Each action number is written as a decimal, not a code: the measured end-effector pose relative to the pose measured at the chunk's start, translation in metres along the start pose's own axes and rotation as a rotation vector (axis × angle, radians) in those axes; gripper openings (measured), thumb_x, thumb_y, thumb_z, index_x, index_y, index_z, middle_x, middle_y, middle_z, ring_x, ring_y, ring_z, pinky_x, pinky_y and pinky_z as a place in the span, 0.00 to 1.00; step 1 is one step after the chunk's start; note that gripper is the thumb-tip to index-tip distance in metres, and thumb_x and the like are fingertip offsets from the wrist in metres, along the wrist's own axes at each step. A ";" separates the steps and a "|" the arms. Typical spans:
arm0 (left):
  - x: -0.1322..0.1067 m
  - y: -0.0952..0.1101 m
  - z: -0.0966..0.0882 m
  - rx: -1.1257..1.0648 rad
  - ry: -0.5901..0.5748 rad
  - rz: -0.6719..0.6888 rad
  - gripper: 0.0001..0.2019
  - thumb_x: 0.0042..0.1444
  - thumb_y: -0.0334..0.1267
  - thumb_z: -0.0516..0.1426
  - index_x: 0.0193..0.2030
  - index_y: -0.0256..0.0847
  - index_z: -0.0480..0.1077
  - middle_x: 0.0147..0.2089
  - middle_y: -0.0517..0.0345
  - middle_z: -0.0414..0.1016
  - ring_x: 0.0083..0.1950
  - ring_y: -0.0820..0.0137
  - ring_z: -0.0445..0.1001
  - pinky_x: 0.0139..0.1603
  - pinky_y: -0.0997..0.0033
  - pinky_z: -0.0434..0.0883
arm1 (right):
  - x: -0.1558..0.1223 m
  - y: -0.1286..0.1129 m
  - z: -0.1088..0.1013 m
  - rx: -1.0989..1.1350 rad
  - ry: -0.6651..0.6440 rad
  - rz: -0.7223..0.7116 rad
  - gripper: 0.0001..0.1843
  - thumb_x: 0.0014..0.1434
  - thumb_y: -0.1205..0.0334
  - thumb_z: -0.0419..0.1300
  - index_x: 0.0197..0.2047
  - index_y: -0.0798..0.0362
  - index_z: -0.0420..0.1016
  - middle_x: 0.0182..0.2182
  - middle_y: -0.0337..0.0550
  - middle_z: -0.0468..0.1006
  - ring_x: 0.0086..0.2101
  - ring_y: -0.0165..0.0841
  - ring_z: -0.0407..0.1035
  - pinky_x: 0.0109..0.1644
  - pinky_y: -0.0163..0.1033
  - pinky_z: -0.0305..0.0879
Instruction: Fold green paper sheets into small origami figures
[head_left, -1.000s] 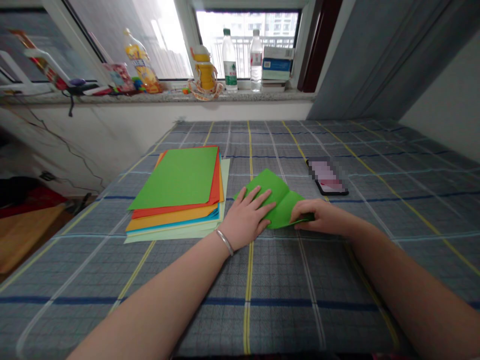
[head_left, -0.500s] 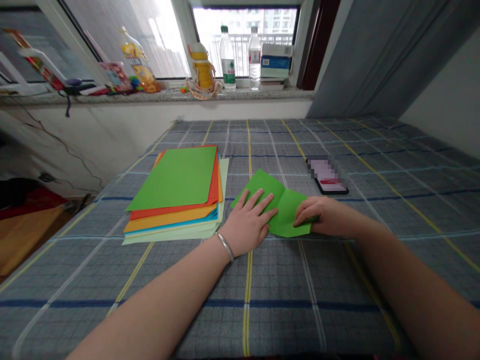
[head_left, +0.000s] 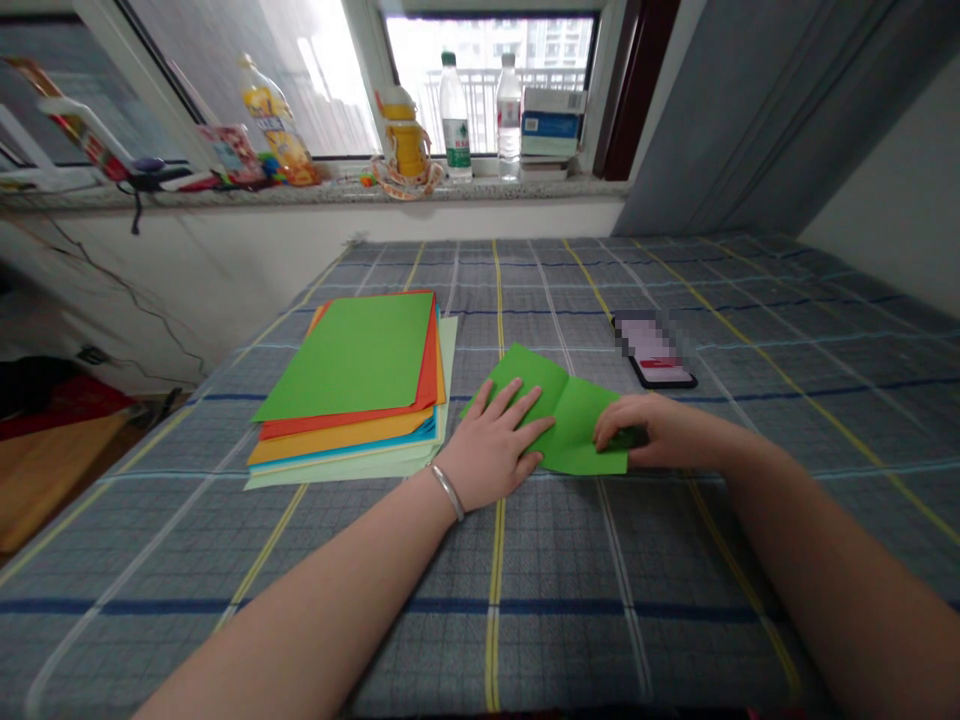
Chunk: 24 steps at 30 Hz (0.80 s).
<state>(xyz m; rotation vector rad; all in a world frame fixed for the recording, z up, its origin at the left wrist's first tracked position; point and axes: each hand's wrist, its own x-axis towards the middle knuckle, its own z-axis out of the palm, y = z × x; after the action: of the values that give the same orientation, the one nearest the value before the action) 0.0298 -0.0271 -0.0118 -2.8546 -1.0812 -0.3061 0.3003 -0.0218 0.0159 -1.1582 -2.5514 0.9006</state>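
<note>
A creased sheet of green paper (head_left: 576, 425) lies on the checked cloth, between and under both hands. My left hand (head_left: 499, 440), with a silver bangle at the wrist, rests flat on the paper's left part, fingers spread. My right hand (head_left: 637, 428) has its fingers curled around the right edge of the paper, pinching it; the thumb is hidden beneath. A crease runs through the middle of the sheet. Left of my left hand is a stack of coloured paper (head_left: 352, 365), green on top, with red, orange, blue and pale green sheets showing below.
A phone (head_left: 654, 350) lies beyond my right hand on the checked cloth (head_left: 555, 600). On the windowsill at the back stand two plastic bottles (head_left: 455, 120), a yellow drinking cup (head_left: 405, 135), a juice bottle (head_left: 277, 125) and boxes (head_left: 553, 122).
My right hand has shifted slightly to the right with the paper's edge in its fingers. The paper's far left corner sits slightly lower. My left hand stays almost in place.
</note>
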 end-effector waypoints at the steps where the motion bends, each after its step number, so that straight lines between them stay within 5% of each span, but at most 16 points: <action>1: 0.000 0.000 -0.001 0.004 0.000 -0.001 0.21 0.62 0.47 0.51 0.62 0.49 0.63 0.70 0.53 0.53 0.71 0.54 0.47 0.69 0.42 0.42 | -0.001 0.000 -0.001 0.016 -0.018 -0.017 0.09 0.51 0.66 0.62 0.36 0.48 0.81 0.39 0.41 0.80 0.41 0.35 0.72 0.49 0.40 0.65; 5: 0.000 0.001 -0.005 0.016 0.006 0.000 0.22 0.61 0.49 0.52 0.61 0.49 0.64 0.70 0.53 0.52 0.72 0.53 0.46 0.69 0.41 0.41 | -0.003 0.001 -0.002 0.065 -0.038 -0.035 0.05 0.53 0.58 0.64 0.31 0.47 0.80 0.40 0.41 0.80 0.41 0.34 0.72 0.50 0.41 0.65; 13: -0.003 0.005 -0.003 0.050 0.026 -0.040 0.22 0.62 0.48 0.50 0.62 0.49 0.63 0.69 0.52 0.55 0.71 0.52 0.48 0.69 0.41 0.42 | -0.003 -0.003 0.001 -0.101 0.091 0.003 0.08 0.58 0.59 0.57 0.35 0.51 0.76 0.33 0.42 0.77 0.34 0.33 0.68 0.39 0.38 0.63; 20: 0.002 0.000 -0.001 -0.023 0.022 -0.412 0.32 0.59 0.48 0.53 0.68 0.39 0.53 0.70 0.40 0.51 0.69 0.46 0.52 0.64 0.41 0.54 | 0.007 -0.002 0.011 -0.126 0.197 0.120 0.11 0.62 0.57 0.51 0.30 0.51 0.66 0.26 0.37 0.72 0.26 0.30 0.64 0.31 0.34 0.57; 22: 0.006 -0.009 -0.001 -0.120 0.017 -0.494 0.37 0.56 0.48 0.56 0.68 0.32 0.50 0.65 0.34 0.59 0.64 0.48 0.61 0.61 0.48 0.60 | 0.009 -0.002 0.014 -0.124 0.238 0.134 0.10 0.62 0.57 0.51 0.32 0.51 0.67 0.27 0.38 0.72 0.27 0.31 0.65 0.32 0.35 0.57; 24: 0.010 -0.019 -0.001 -0.232 0.062 -0.544 0.40 0.53 0.47 0.59 0.68 0.33 0.50 0.56 0.39 0.70 0.57 0.52 0.67 0.58 0.51 0.63 | 0.011 -0.002 0.016 -0.128 0.281 0.146 0.09 0.61 0.57 0.51 0.34 0.51 0.68 0.28 0.38 0.73 0.28 0.31 0.66 0.33 0.35 0.58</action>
<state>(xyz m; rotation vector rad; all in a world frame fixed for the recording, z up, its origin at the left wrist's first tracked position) 0.0243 -0.0072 -0.0087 -2.6493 -1.9089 -0.5788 0.2855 -0.0221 0.0032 -1.4121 -2.3485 0.5612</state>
